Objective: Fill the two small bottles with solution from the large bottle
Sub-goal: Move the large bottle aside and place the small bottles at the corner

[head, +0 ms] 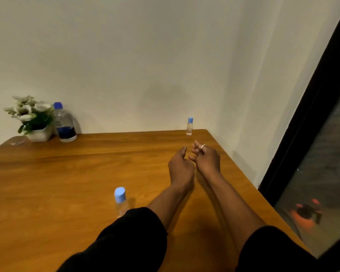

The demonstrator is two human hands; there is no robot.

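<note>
**A:** Nearest first. Near small bottle (pixel 120 201) stands upright on the table (pixel 67 173), just beside the left sleeve (pixel 133 232), pale blue cap on. Handling?

**B:** Judged light. It is clear thin plastic, easy to tip with that sleeve, and may dent under a hard squeeze. Take it round the body below the cap, and twist the cap off before any filling.

**A:** Hands next. Left hand (pixel 181 167) and right hand (pixel 206 158) are stretched out over mid-table, backs up and close together, with the right slightly ahead. Grip of each: fingers loosely curled, pinching nothing. There is a ring (pixel 203 146) on a right finger. Whether the wrists rest on the wood, I cannot tell.

**B:** Noted. Farther back?

**A:** Far small bottle (pixel 189 126) is capped and upright at the back right corner, beyond the right fingertips and apart from them. Large bottle (pixel 65 124) stands at the back left by the wall, with a blue cap on and a dark label, right against a potted plant (pixel 33 118) — touching or not, I cannot tell.

**B:** Judged the heaviest of the three — smooth and round, fill level unreadable from here. Take it with a whole-hand grip round the label band and steady it with the second hand for the pour. All three bottles are capped, so filling has not begun.
</note>
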